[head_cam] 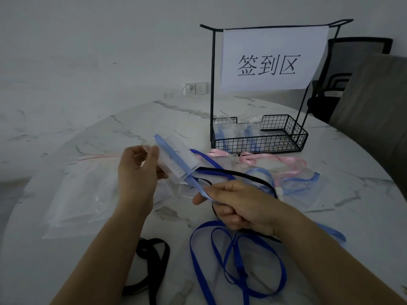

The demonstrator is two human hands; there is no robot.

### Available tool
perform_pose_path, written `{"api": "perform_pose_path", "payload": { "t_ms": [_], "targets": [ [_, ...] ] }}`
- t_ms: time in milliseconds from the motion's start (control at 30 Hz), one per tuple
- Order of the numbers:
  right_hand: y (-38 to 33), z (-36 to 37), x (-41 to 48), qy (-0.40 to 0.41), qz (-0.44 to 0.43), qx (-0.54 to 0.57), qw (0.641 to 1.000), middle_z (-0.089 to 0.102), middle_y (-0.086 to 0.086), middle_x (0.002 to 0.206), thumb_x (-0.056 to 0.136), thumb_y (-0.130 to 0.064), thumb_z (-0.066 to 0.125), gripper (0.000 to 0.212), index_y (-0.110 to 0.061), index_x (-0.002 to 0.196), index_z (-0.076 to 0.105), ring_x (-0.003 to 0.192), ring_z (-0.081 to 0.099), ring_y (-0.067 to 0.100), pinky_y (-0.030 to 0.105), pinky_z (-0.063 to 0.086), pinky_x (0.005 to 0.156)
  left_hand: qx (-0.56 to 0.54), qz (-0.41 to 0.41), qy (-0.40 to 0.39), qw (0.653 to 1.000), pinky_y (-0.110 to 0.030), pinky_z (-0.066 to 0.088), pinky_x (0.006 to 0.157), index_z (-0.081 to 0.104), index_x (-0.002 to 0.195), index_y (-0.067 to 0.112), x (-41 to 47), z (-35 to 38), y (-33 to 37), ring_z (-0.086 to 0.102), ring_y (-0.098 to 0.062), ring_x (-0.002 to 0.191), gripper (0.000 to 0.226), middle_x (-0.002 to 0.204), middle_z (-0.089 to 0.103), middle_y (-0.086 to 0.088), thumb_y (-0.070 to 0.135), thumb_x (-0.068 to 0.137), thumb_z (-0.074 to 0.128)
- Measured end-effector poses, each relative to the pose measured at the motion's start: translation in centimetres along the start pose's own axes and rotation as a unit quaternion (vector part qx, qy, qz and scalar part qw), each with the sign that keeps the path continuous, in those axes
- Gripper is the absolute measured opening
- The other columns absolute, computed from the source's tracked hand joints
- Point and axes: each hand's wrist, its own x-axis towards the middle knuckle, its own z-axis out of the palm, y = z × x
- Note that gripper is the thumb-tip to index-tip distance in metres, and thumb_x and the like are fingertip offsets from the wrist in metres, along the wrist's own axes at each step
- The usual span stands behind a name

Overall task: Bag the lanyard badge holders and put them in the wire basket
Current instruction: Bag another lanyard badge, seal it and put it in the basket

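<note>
- Nearest, a dark blue lanyard point(237, 260) lies in flat ribbon loops on the round, marble-patterned surface point(352, 194). Beside it, a black lanyard point(154, 256) is cut off by the lower edge.
- The right hand point(237, 205) has curled fingers. Its thumb and forefinger pinch a light blue lanyard point(175, 159), a thin smooth strap pulled straight.
- This strap runs up across a clear, stiff, rectangular badge holder point(185, 150). The left hand point(136, 172) pinches the holder at one edge, above the surface.
- Left of the hands lie clear plastic bags point(83, 194), soft and wrinkled. How many there are I cannot tell.
- Behind the hands, pink lanyards point(275, 159) and more clear holders lie tangled, and their outlines are hard to separate.
- Farthest, the black wire basket point(259, 139) stands on the surface. Bagged holders lie inside it, blurred behind the grid.
- A white paper sign point(271, 60) hangs from the basket's tall frame.
</note>
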Motion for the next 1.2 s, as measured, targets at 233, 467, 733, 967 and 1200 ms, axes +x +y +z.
{"api": "perform_pose_path", "payload": {
  "t_ms": [233,467,733,967,1200],
  "targets": [
    [0.7,-0.1,0.7,0.201,-0.221,-0.223,0.928,0.071,-0.007,0.069,0.096,-0.034,0.062,0.014,-0.03,0.091,0.075,0.054,0.061,0.003,0.013,0.047,0.054,0.107,0.082,-0.03,0.99,-0.018,0.049,0.046,0.055,0.096,0.023,-0.4,0.0,0.1,0.062,-0.01,0.056,0.009,0.084,0.071,-0.007,0.028,0.095,0.062],
    [0.3,-0.2,0.6,0.269,-0.326,-0.163,0.891,0.073,-0.006,0.071,0.087,-0.016,0.075,0.01,-0.022,0.095,0.075,0.063,0.068,0.006,0.016,0.053,0.063,0.128,0.13,-0.193,0.964,-0.014,0.042,0.046,0.062,0.102,0.019,-1.6,0.5,0.5,0.051,-0.003,0.046,0.008,0.058,0.065,0.009,0.022,0.094,0.063],
    [0.7,-0.4,1.3,0.361,-0.324,-0.204,0.85,0.073,-0.01,0.081,0.08,-0.014,0.081,0.019,-0.016,0.098,0.074,0.074,0.068,0.003,0.014,0.054,0.069,0.076,0.097,-0.303,0.945,-0.025,0.046,0.05,0.064,0.102,0.019,-2.6,1.2,0.4,0.051,-0.015,0.054,0.008,0.065,0.066,-0.008,0.02,0.094,0.062],
    [1.0,-0.2,1.5,0.418,-0.327,-0.274,0.802,0.071,-0.011,0.075,0.076,-0.024,0.086,0.014,-0.018,0.085,0.076,0.071,0.066,0.003,0.013,0.052,0.064,0.013,0.04,-0.331,0.943,-0.022,0.054,0.064,0.074,0.107,0.033,-2.7,1.2,0.3,0.069,-0.013,0.081,0.033,0.095,0.076,-0.002,0.008,0.097,0.055],
    [0.9,-0.6,1.1,0.414,-0.347,-0.477,0.693,0.067,0.001,0.071,0.085,-0.018,0.077,0.006,-0.015,0.089,0.081,0.062,0.056,0.009,0.024,0.048,0.058,-0.004,0.011,-0.374,0.927,-0.026,0.058,0.075,0.077,0.103,0.032,-3.3,1.4,0.6,0.071,-0.024,0.096,0.044,0.105,0.075,-0.005,-0.002,0.094,0.052]
  ]
}}
